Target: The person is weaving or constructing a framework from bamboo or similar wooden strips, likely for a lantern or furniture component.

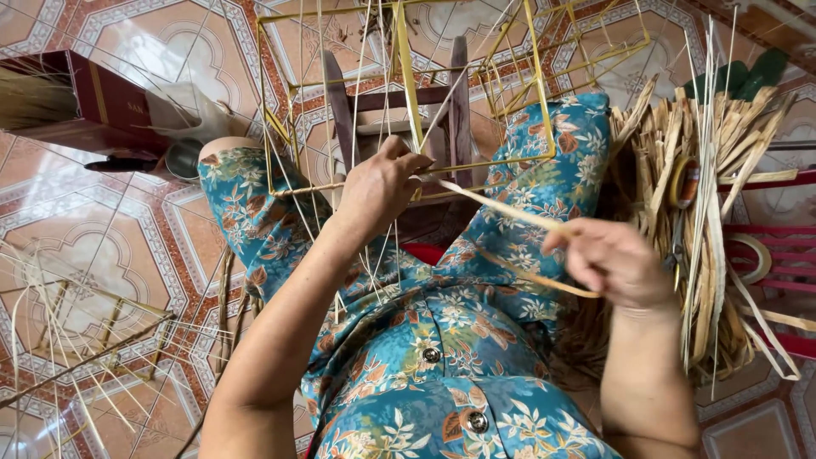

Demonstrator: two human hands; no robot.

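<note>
Left hand (378, 189) pinches the yellow frame (408, 93) on the lap; right hand (616, 262) grips a flat pale strip (501, 211) running between both hands. Weaving barely started (frame mostly bare rods). Dried strip bundle (714, 195) lies right; another bare frame (76, 340) near left.

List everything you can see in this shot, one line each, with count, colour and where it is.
wire frame: one, yellow, on the lap, top centre
flat strip: one, pale yellow, running between both hands
strip bundle: one heap, tan, right side
tape rolls: two, yellowish, among the bundle
box: one, dark red, upper left
second frame: one, yellowish, floor at lower left
tiled floor: orange and white pattern
left hand: grip on the frame
right hand: grip on the strip
</note>
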